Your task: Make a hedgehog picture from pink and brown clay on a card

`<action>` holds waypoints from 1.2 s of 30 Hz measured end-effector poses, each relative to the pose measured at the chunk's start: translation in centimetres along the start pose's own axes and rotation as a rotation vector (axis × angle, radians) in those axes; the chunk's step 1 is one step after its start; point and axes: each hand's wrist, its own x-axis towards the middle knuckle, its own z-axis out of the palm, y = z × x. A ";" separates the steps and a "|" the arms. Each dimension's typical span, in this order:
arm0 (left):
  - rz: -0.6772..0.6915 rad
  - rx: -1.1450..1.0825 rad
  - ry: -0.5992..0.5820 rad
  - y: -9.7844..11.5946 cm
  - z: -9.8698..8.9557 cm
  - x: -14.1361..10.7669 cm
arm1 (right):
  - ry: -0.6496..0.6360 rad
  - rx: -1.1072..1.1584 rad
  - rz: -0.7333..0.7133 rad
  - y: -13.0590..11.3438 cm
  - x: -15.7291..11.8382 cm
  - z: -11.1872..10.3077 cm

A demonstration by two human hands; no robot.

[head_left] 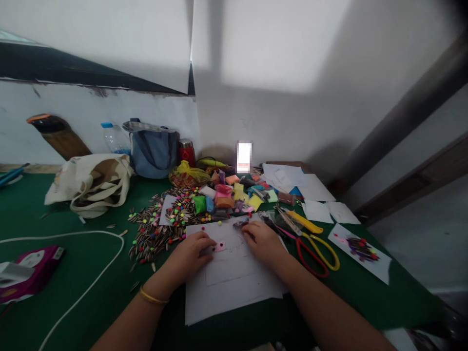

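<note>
My left hand (192, 256) rests on the left part of a white paper sheet (234, 287) with faint pencil lines. Its fingers are drawn together beside a small flat pink piece (220, 246) with a dark dot; a tiny dark bit shows at the fingertips, too small to name. Toward the sheet's top, my right hand (265, 243) has its fingertips closed at a small dark plastic packet (240, 224). Small coloured balls (220, 223) lie along the sheet's upper edge.
Left of the sheet spreads a heap of sunflower seeds (149, 239) mixed with coloured balls. Bagged coloured clay (224, 201) is piled behind. Scissors (314, 253) and a yellow-handled cutter (303, 222) lie right, near a decorated card (360, 251). A white cable (98, 275) crosses the left side.
</note>
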 end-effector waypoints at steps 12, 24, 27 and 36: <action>-0.050 0.045 0.066 0.5 0.5 -0.1 | 0.008 0.015 0.006 0.1 0.0 0.1; -0.018 0.128 0.051 -0.1 0.8 0.1 | 0.179 -0.133 -0.077 0.4 0.5 0.3; -0.015 0.136 0.040 -0.1 0.6 0.0 | 0.166 -0.215 -0.036 0.8 1.1 0.8; 0.015 -0.088 0.333 1.4 1.1 0.9 | 0.105 -0.003 -0.108 0.0 1.2 0.0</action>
